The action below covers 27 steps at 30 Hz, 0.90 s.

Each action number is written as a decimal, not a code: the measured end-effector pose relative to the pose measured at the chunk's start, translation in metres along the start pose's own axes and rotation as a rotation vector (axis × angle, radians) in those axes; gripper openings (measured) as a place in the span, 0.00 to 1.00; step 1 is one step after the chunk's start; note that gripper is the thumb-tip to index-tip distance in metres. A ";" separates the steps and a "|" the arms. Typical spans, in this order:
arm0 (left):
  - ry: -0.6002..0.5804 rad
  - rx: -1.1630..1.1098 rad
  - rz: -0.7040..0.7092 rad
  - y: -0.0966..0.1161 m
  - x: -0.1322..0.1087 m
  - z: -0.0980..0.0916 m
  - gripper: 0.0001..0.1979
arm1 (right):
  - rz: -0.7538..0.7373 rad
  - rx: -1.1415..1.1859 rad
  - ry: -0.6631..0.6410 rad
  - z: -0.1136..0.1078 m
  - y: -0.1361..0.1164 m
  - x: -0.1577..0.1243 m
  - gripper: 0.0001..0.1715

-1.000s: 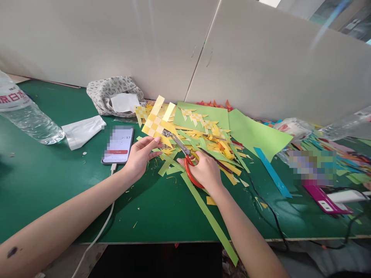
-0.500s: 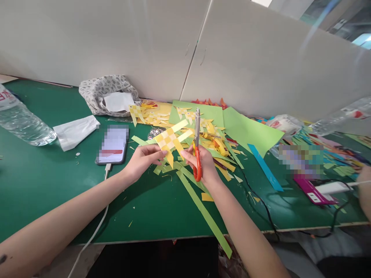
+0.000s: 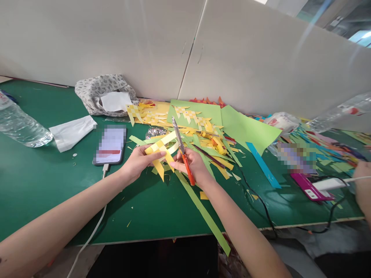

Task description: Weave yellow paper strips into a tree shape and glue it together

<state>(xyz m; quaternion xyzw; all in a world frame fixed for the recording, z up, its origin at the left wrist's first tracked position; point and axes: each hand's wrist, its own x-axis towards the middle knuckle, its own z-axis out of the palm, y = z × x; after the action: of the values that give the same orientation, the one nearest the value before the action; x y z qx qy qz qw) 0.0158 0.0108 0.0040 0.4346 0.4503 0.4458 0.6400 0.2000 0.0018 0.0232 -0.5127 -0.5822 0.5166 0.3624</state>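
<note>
My left hand (image 3: 141, 162) pinches a woven paper fish (image 3: 159, 147) made of yellow and pale strips, with its loose strip ends spread out. Red-handled scissors (image 3: 185, 160) rest in my right hand (image 3: 193, 165), their blades closed and slanting up to the left beside a pale strip end. The thumb of that hand touches the fish's lower yellow strip. Behind my hands, several finished yellow woven fish (image 3: 191, 116) lie on a green paper sheet (image 3: 213, 111). Cut yellow and green strips surround them, and a long green strip (image 3: 203, 212) runs to the table's front edge.
At the left are a phone (image 3: 109, 144) on a white cable, a folded tissue (image 3: 74, 131) and a water bottle (image 3: 23, 125). A cloth bag (image 3: 101, 90) sits against the partition. To the right lie a blue strip (image 3: 263, 165), a magenta power strip (image 3: 307, 187) and another person's hand (image 3: 363, 185).
The scissors have tilted from upright to leaning left. Both hands have shifted slightly left with the paper fish, which has turned a little. The view has moved slightly.
</note>
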 end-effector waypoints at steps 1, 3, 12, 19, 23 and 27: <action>-0.006 0.000 -0.003 0.000 0.000 0.000 0.16 | -0.001 -0.003 0.003 0.000 0.001 0.000 0.18; -0.022 0.001 -0.005 0.001 -0.001 0.001 0.16 | 0.002 0.004 0.013 -0.001 0.002 0.001 0.17; -0.060 -0.054 -0.047 0.006 -0.003 0.000 0.15 | -0.015 0.196 0.170 -0.003 0.001 0.004 0.19; -0.232 -0.190 -0.122 0.011 -0.002 -0.003 0.22 | -0.052 0.365 -0.180 -0.020 0.002 0.002 0.14; -0.319 0.003 -0.177 0.013 -0.006 -0.003 0.21 | -0.022 0.236 -0.276 -0.017 -0.002 -0.001 0.13; -0.399 0.123 -0.125 0.011 -0.008 -0.001 0.24 | 0.009 0.193 -0.291 -0.011 -0.005 -0.002 0.15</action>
<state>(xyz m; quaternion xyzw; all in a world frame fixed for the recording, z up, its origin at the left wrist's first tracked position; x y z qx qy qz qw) 0.0113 0.0057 0.0158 0.5239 0.3670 0.2821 0.7151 0.2101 0.0027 0.0306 -0.3979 -0.5737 0.6406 0.3196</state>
